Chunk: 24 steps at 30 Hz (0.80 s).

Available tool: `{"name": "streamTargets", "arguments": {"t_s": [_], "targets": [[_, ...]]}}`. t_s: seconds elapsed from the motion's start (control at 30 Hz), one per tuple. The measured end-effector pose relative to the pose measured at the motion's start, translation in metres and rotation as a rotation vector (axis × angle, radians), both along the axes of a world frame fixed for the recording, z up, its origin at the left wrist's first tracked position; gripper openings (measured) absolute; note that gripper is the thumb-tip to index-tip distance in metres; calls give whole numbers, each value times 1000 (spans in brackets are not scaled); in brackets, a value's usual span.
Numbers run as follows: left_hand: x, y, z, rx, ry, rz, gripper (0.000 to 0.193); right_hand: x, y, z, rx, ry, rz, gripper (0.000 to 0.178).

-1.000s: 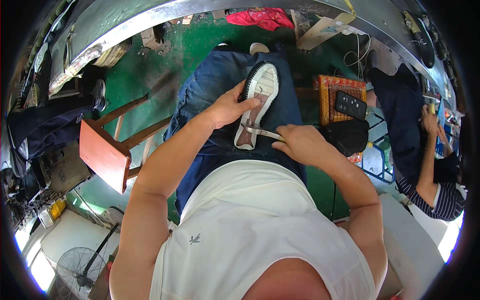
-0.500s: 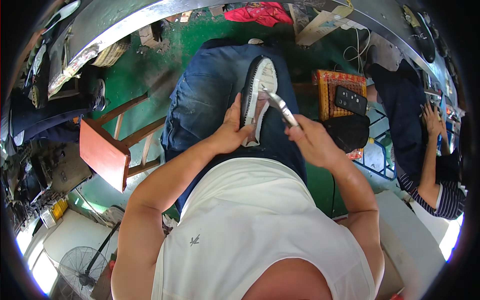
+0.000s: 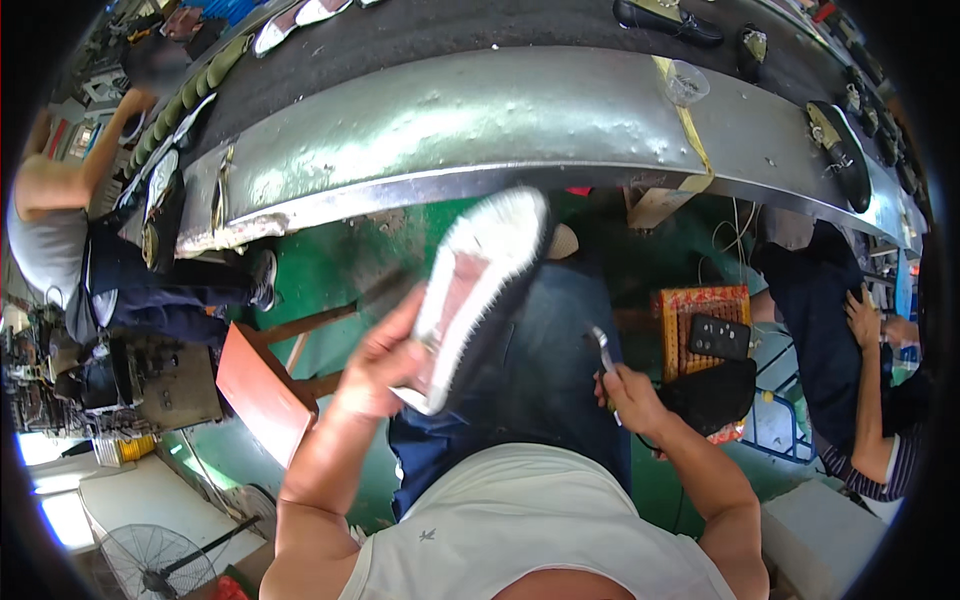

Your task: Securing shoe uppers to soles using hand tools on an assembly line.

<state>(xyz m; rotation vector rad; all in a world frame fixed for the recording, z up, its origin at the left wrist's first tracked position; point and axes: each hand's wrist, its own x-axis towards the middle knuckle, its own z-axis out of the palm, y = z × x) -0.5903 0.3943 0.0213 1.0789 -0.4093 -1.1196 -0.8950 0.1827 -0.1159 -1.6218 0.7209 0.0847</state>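
1. The shoe (image 3: 465,300) was gripped near its narrower end by the left hand (image 3: 385,355), fingers closed round it, underside turned up.
2. From that grip the long axis was directed forward and to the right, the wider end farthest off; the left hand was nearer, the right hand (image 3: 632,398) set apart.
3. A silver-headed tool (image 3: 602,350) was clasped in the right hand, its head pointed forward, clear of the shoe.
4. Ahead of the left grip, the metal bench (image 3: 430,120) was overlapped in view by the toe; contact could not be judged.
5. Right of the right grip, a black pouch (image 3: 712,392) was noted; left of the left, an orange stool (image 3: 262,390).
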Motion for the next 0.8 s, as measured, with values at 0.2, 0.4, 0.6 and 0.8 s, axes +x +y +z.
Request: {"name": "streamTargets", "arguments": {"t_s": [0.2, 0.4, 0.6, 0.8], "targets": [[182, -200, 72, 33, -422, 19, 72, 37, -31, -2, 24, 65, 139, 40], [281, -401, 39, 486, -2182, -87, 51, 64, -63, 7, 144, 168, 124, 38], [335, -406, -12, -93, -2324, -223, 21, 92, -103, 9, 152, 199, 87, 39], [493, -439, -15, 342, -1781, 646, 53, 127, -148, -15, 210, 170, 76, 40]]}}
